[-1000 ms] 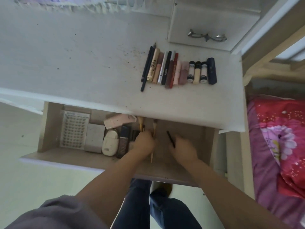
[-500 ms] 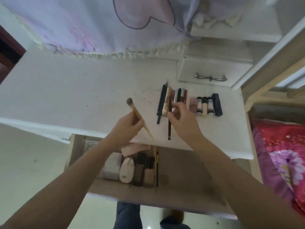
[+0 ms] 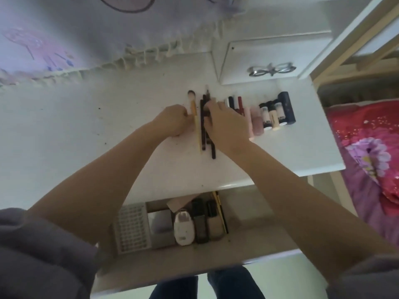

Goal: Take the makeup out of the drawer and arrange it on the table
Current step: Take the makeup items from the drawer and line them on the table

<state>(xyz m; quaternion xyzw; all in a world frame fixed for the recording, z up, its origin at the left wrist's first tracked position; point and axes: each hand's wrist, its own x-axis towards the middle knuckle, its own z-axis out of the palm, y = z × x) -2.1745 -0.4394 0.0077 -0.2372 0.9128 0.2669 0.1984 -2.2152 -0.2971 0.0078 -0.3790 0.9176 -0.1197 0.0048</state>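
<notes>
White table top (image 3: 90,134), speckled with dark crumbs, carries a row of makeup near its far right corner. Both hands work at the left end of that row. Left hand (image 3: 174,120) rests on the surface, fingers curled against the yellow-handled brush (image 3: 195,124); grip not clear, cannot tell whether it pinches the handle or only nudges it. Brush lies flat, bristle head toward the far edge, thin handle tip toward the near edge. Right hand (image 3: 226,124) lies palm-down over the dark pencils (image 3: 203,126) just beside the brush, fingertips pressing on them; clasped or merely laid on top, cannot tell. One dark red pencil (image 3: 213,151) sticks out below the hand toward the near edge. Right of the hand: slim tubes, two pink sticks (image 3: 253,120), three small black-capped bottles (image 3: 273,116), then a dark navy tube (image 3: 287,107) closing the row. Small white cabinet drawer with a metal handle (image 3: 271,70) stands at the far right corner. Below the near edge the drawer (image 3: 172,268) hangs open, holding a grid-patterned card (image 3: 131,228), a white oval case (image 3: 182,228), dark compacts and a long pencil. Pink floral bedding (image 3: 371,152) lies beyond the right edge.
</notes>
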